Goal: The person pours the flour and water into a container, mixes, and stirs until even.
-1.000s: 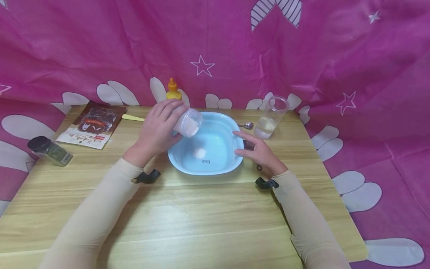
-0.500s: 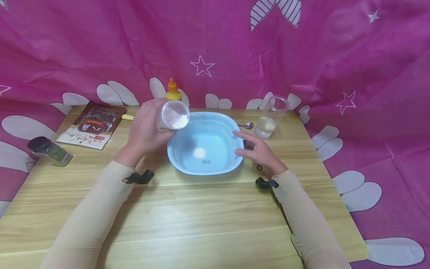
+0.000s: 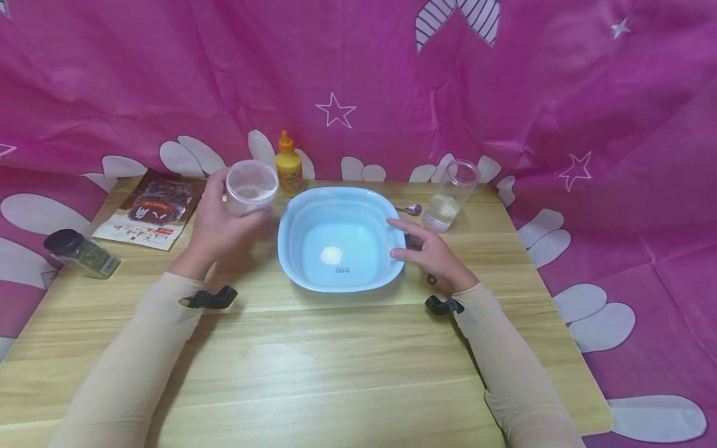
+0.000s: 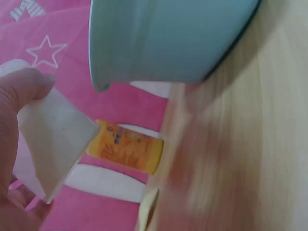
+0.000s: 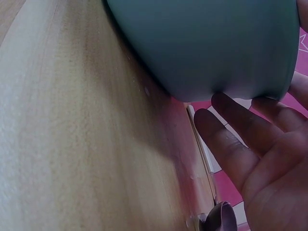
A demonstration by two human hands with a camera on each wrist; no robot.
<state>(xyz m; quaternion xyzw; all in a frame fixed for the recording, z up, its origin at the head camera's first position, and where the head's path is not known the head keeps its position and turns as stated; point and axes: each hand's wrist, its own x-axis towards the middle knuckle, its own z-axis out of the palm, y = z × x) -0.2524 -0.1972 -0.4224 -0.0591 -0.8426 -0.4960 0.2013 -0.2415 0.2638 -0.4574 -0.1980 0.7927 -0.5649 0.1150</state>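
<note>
My left hand (image 3: 221,218) grips a clear plastic jar (image 3: 252,186) left of the basin, its mouth tilted toward me and some white powder inside. The left wrist view shows the thumb over the jar's wall. A light blue basin (image 3: 302,274) stands mid-table, with a small heap of white powder (image 3: 331,256) on its floor. At its right side is my right hand (image 3: 431,249); thumb and index finger lie over the rim, while other fingers (image 5: 250,122) touch or nearly touch the outer wall. Part of the basin's right wall is hidden by that hand.
Behind the jar stands a yellow squeeze bottle (image 3: 289,168). A brown and white packet (image 3: 154,208) and a black-lidded spice jar (image 3: 84,254) lie on the left. A spoon (image 3: 413,210) and a tall clear cup (image 3: 448,199) with pale liquid are behind the right hand.
My left hand has moved left from over the basin, turning the jar from tipped toward the basin to more upright. The yellow bottle is more exposed. My right hand stays at the rim.
</note>
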